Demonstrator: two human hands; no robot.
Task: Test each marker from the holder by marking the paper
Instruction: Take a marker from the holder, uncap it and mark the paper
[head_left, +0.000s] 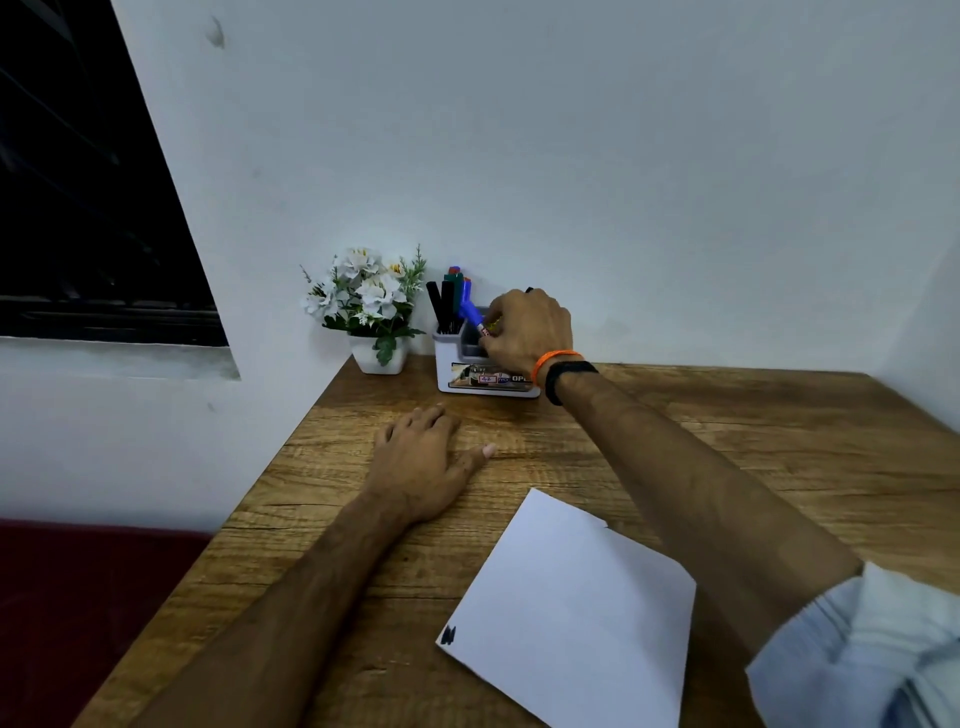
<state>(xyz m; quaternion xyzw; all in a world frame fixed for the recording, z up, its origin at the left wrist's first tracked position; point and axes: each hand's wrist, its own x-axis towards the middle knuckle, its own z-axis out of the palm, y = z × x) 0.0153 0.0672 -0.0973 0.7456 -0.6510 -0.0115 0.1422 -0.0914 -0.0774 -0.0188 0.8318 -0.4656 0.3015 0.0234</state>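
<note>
Nearest the camera, the paper lies flat on the worktop, turned at an angle, with one small dark mark at its near left corner; it sits on the wrist side of both hands, well back from the fingers, probably kept close so each marker can be brought back and tried without stretching. Further out, the left hand rests palm down on the bare wood, fingers loosely spread and holding nothing, seemingly just bracing the body during the reach. Beyond its fingertips stands the white holder, against the wall. The right hand reaches over the holder's right side, its fingers pinching the lower barrel of a blue marker, which tilts up and to the left from the fingertips. The other markers, black, green and others, stand upright in the left compartment, just left of those fingers. A pot of white flowers sits further left, beside the holder.
</note>
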